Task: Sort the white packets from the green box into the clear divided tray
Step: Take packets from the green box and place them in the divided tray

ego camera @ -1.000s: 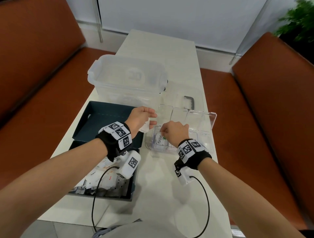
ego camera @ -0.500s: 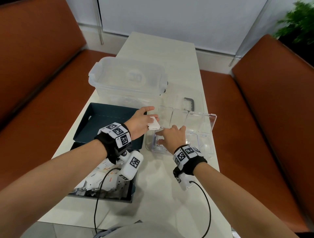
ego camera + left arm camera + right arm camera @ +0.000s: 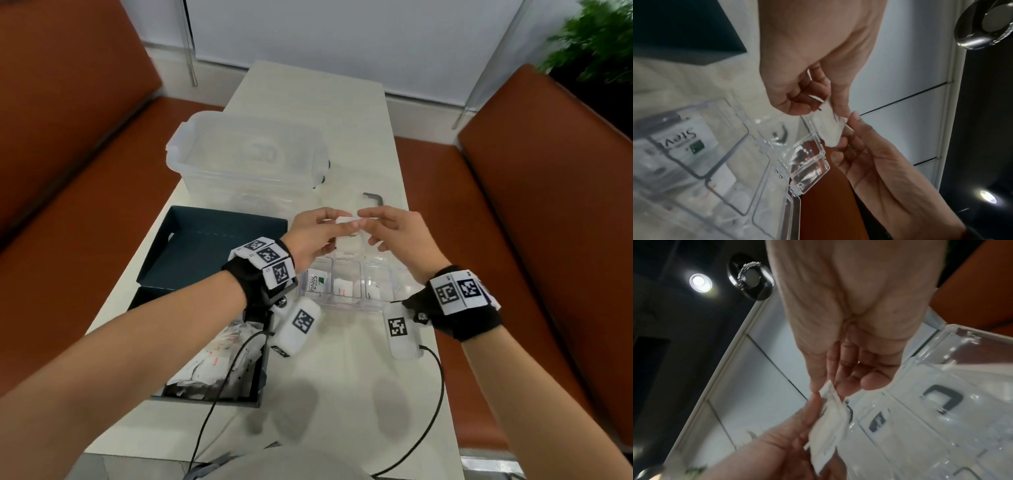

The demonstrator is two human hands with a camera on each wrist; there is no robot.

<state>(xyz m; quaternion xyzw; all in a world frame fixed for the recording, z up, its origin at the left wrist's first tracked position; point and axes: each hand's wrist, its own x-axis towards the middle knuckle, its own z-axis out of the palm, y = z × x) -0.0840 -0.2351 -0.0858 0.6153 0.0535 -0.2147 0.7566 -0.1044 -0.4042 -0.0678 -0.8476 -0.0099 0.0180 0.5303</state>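
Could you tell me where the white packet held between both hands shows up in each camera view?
Head: white packet upper centre, between the fingertips.
Left wrist: packet centre, slightly right.
Right wrist: packet lower centre.
Shared landmark: clear divided tray beneath it.
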